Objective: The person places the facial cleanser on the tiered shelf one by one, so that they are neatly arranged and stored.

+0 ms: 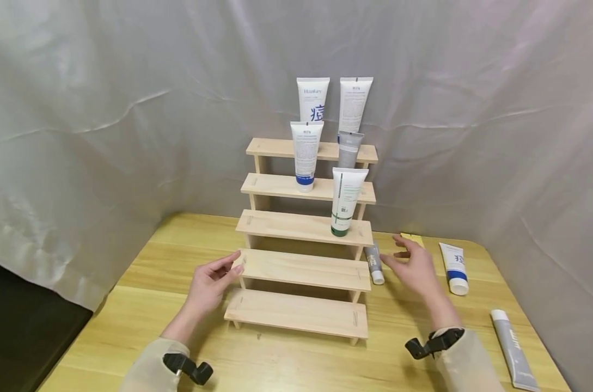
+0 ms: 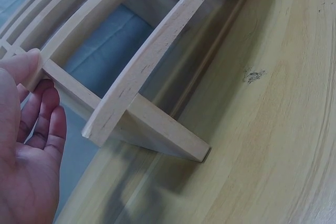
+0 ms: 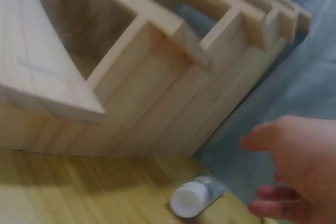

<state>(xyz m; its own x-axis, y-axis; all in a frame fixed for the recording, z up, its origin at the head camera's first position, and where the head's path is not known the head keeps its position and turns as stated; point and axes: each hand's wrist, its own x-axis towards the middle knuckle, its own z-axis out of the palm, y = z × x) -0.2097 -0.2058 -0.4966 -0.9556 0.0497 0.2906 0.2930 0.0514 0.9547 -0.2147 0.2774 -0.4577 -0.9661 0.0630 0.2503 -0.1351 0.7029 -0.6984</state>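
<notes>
A pale wooden stepped display rack [image 1: 303, 268] stands mid-table. At its left side, my left hand [image 1: 209, 287] pinches the end of the second step from the bottom, thumb above and a finger beneath. My right hand [image 1: 417, 273] is off the rack's right side with fingers apart, holding nothing. Nearest to it is a grey tube with a white cap [image 1: 374, 263], lying beside the rack; its cap [image 3: 189, 199] shows in the right wrist view. A white tube with a green cap [image 1: 347, 198] stands upright on the middle step.
Higher on the rack stand a white-and-blue tube [image 1: 306, 152], a small grey tube [image 1: 349, 151] and two white tubes at the top. A blue-banded white tube [image 1: 455, 269], another grey tube [image 1: 514, 351] and a yellow item [image 1: 413, 239] lie at right. Grey cloth [image 1: 129, 109] hangs behind.
</notes>
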